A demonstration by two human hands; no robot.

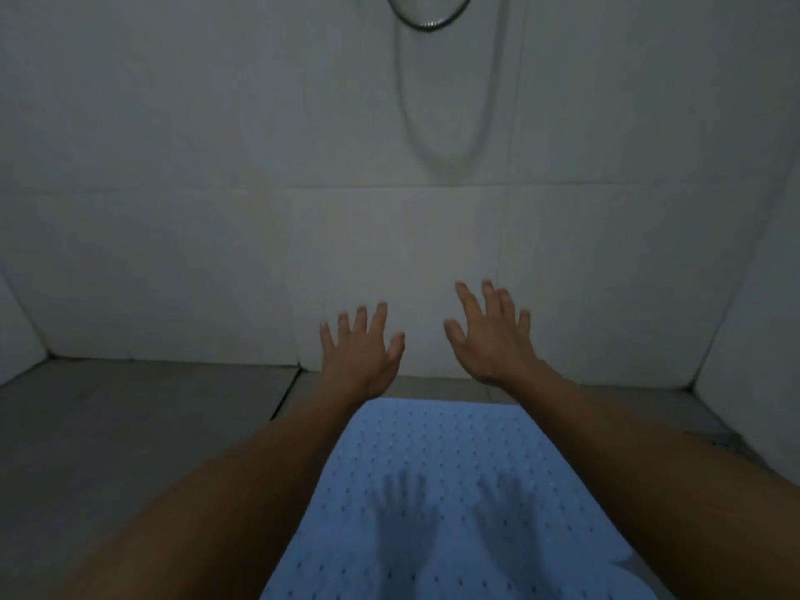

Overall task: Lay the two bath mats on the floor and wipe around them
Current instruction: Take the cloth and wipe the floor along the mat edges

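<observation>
No text, label, brand, number or sign can be read anywhere in the view. The blue bath mat carries only a pattern of small dots, and the wall tiles are plain.

A single head-worn wide-angle camera provides the only view. It looks forward and down along both outstretched forearms toward a tiled wall and the floor at its base. The wall fills the upper frame at close range. Straight tile joints bow near the edges. No second view overlaps this one.
</observation>
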